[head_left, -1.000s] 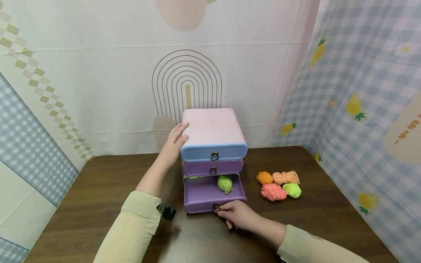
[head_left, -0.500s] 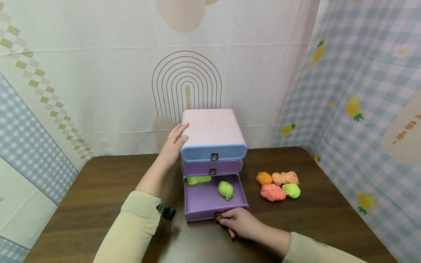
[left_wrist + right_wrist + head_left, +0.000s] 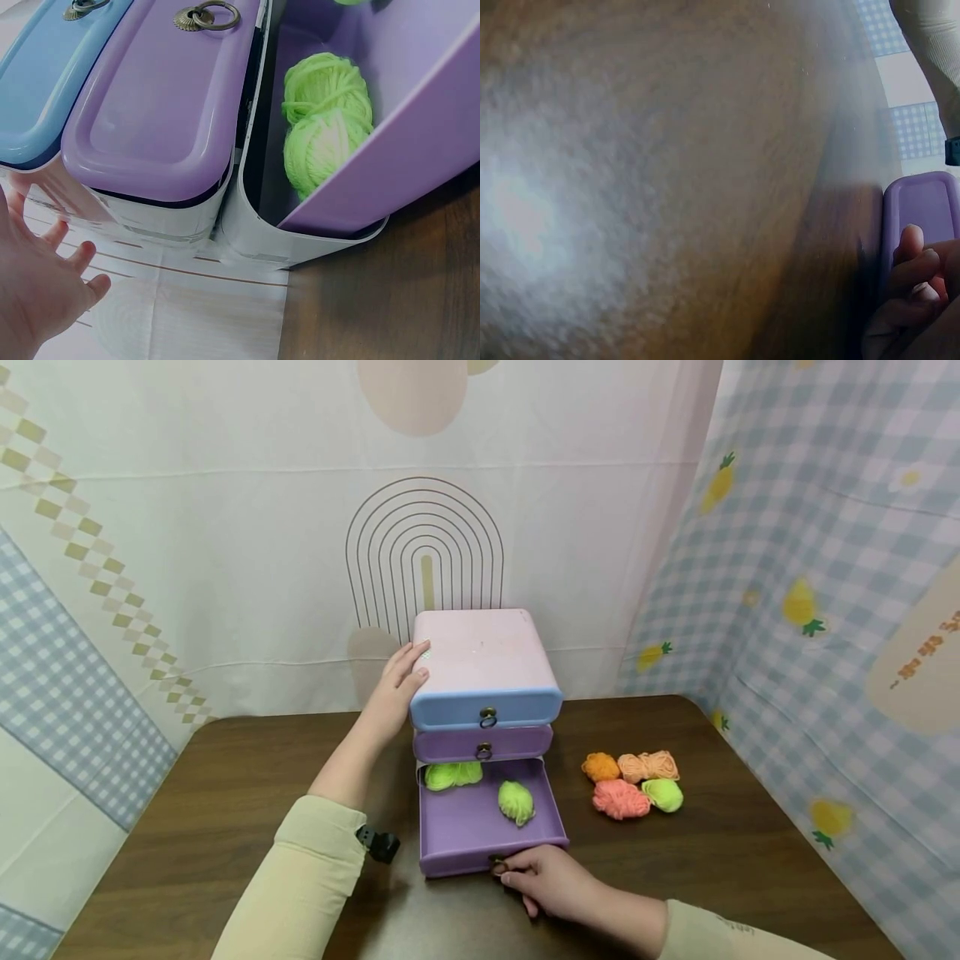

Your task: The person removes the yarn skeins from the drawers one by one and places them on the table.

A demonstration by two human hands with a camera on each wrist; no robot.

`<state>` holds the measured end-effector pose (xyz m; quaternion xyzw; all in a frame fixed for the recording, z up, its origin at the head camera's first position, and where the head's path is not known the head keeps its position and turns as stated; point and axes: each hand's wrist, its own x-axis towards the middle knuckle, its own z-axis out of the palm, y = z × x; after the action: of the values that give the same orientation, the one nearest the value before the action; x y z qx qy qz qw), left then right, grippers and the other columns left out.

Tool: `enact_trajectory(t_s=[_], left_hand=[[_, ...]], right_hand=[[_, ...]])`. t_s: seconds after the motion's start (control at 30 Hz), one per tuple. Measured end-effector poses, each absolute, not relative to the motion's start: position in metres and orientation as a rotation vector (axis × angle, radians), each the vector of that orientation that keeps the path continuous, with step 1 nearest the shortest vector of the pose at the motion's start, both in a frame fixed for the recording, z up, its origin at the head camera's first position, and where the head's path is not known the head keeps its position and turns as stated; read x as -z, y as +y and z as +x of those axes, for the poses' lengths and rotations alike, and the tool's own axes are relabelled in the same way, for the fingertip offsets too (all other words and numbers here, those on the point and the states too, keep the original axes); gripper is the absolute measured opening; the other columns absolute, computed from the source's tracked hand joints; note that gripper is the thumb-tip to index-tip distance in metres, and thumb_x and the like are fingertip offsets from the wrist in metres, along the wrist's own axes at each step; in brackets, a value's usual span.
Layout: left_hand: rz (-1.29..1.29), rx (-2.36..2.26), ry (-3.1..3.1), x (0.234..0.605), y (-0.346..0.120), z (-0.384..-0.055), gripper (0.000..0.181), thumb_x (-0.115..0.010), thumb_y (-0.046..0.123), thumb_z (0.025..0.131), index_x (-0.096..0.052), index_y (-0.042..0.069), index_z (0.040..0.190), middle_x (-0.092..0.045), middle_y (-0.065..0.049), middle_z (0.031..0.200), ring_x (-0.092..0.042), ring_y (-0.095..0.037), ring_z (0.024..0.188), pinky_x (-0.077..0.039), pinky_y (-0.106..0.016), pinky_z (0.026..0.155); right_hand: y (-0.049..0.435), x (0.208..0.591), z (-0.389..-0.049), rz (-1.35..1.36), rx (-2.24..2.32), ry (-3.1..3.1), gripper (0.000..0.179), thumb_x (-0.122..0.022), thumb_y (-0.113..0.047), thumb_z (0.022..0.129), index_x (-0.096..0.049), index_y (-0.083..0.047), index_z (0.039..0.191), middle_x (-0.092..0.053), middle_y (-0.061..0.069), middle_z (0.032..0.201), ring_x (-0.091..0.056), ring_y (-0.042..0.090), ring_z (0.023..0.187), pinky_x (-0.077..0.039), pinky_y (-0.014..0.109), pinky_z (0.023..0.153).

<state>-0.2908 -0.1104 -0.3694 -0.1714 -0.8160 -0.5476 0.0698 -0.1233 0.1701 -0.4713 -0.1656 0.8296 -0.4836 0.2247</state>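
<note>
A small chest of drawers [image 3: 480, 647] with a pink top stands on the table; its blue top drawer [image 3: 450, 710] and purple middle drawer [image 3: 450, 745] are closed. The purple bottom drawer [image 3: 465, 822] is pulled far out. Inside lie a green yarn ball [image 3: 516, 802] at the right and a bright green yarn skein [image 3: 453, 774] at the back left. My right hand [image 3: 551, 881] pinches the ring pull [image 3: 498, 866] on that drawer's front. My left hand [image 3: 393, 693] rests with extended fingers against the chest's upper left side and top edge.
Right of the chest, several yarn balls lie grouped on the table [image 3: 262, 793]: orange [image 3: 601, 767], peach [image 3: 649, 766], coral [image 3: 621, 799] and bright green [image 3: 663, 795]. Patterned cloth [image 3: 585, 543] hangs behind the table and along both sides.
My right hand has drawn the bottom drawer further out toward me, bringing the green skein at the back into view. The left hand stays at the chest's side.
</note>
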Motion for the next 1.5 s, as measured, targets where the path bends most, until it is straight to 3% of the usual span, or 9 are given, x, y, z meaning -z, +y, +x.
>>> enact_trajectory(t_s=[0.67,1.1,1.5], left_hand=[[-0.51,1.653,-2.462,0.369,-0.11,-0.289,0.053,-0.043,0.041,0.103,-0.039,0.027,0.153,-0.013,-0.004,0.165,-0.009,-0.032,0.15,-0.011,-0.06,0.116],[-0.51,1.641,-2.46,0.371,-0.11,-0.291,0.053,-0.042,0.041,0.103,-0.038,0.028,0.154,-0.013,-0.006,0.165,-0.008,-0.032,0.15,-0.009,-0.062,0.116],[-0.511,1.643,-2.466,0.368,-0.11,-0.289,0.054,-0.042,0.042,0.103,-0.038,0.026,0.154,-0.012,-0.009,0.165,-0.008,-0.034,0.15,-0.01,-0.064,0.115]], right_hand=[[0.168,0.473,-0.107,-0.467,1.364,2.269,0.019,-0.064,-0.02,0.097,-0.076,-0.01,0.107,-0.05,-0.006,0.047,-0.044,0.004,0.04,-0.03,0.019,0.039],[0.166,0.476,-0.1,-0.488,1.371,2.315,0.017,-0.064,-0.022,0.096,-0.076,-0.013,0.105,-0.049,-0.008,0.046,-0.039,0.001,0.037,-0.028,0.018,0.039],[0.173,0.468,-0.097,-0.541,1.304,2.379,0.01,-0.073,-0.023,0.089,-0.075,-0.014,0.092,-0.051,-0.011,0.048,-0.048,0.003,0.042,-0.034,0.019,0.04]])
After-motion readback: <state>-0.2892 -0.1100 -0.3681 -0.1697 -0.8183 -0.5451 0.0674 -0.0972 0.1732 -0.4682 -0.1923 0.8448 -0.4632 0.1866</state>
